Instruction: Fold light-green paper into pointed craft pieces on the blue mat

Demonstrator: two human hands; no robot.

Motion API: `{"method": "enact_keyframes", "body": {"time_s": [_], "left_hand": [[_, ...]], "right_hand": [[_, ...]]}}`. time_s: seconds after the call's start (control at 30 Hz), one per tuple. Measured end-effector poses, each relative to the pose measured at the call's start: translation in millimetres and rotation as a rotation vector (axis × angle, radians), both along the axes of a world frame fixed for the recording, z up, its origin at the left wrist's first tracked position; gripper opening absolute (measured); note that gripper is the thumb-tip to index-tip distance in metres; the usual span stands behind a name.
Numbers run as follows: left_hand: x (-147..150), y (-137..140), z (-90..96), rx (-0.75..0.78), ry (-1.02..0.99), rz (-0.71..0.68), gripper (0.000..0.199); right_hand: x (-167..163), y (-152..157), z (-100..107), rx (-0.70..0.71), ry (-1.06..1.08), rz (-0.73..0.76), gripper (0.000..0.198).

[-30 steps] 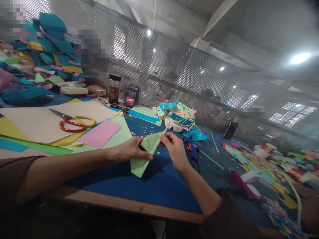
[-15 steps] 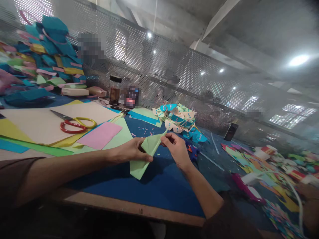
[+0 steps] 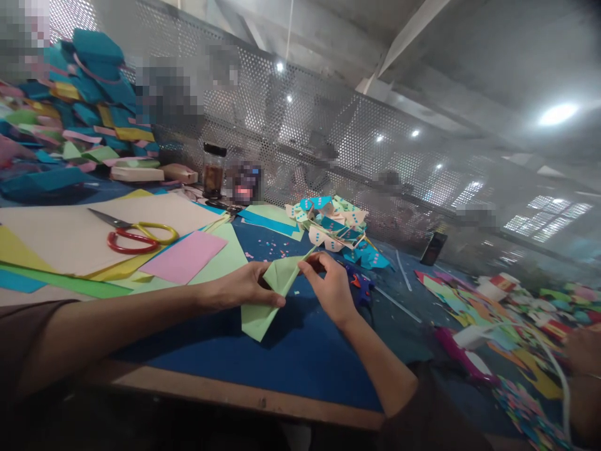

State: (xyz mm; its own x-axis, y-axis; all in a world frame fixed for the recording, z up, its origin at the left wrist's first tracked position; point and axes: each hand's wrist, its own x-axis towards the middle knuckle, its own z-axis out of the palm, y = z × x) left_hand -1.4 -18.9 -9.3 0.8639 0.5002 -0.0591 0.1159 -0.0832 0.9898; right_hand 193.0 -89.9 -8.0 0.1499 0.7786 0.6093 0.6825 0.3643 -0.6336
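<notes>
Over the blue tabletop [image 3: 201, 351] I hold a folded piece of light green paper [image 3: 257, 318] in the air. My left hand [image 3: 248, 288] is closed on its middle, thumb in front and fingers behind. With thumb and fingers, my right hand [image 3: 326, 279] pinches the paper's upper right edge near its pointed tip. Just past my right hand lies a blue and orange glue gun [image 3: 360, 285]. Scissors [image 3: 141, 237] with one red and one yellow handle rest on paper sheets to the left, beside a pink sheet [image 3: 188, 257].
A tall pile of folded paper pieces [image 3: 89, 106] fills the back left. Near it stand a jar with a black lid [image 3: 213, 172] and a blurred phone [image 3: 245, 181]. Dotted paper shapes [image 3: 335, 222] are heaped behind my hands. Colourful paper cutouts [image 3: 474, 313] cover the right side.
My right fingers have slid slightly down and left along the paper's edge. The whole view has shifted a little; both hands still hold the green paper.
</notes>
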Motion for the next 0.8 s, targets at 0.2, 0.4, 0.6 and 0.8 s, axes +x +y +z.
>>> {"method": "enact_keyframes", "body": {"time_s": [0.2,0.4,0.6,0.8], "left_hand": [[0.4,1.7,-2.7,-0.013,0.003,0.007,0.044],[-0.2,0.5,0.2,-0.029,-0.008,0.014,0.046],[-0.6,1.2,0.1,-0.027,-0.017,0.003,0.047],[-0.4,0.4,0.2,-0.023,-0.021,0.007,0.044]], "right_hand": [[-0.8,-1.3,-2.6,0.053,-0.102,-0.026,0.013],[1.4,-2.3,-5.1,0.092,-0.191,-0.009,0.015],[3.3,-3.3,-6.7,0.146,-0.278,-0.017,0.015],[3.1,-3.3,-6.5,0.156,-0.332,-0.047,0.014]]}}
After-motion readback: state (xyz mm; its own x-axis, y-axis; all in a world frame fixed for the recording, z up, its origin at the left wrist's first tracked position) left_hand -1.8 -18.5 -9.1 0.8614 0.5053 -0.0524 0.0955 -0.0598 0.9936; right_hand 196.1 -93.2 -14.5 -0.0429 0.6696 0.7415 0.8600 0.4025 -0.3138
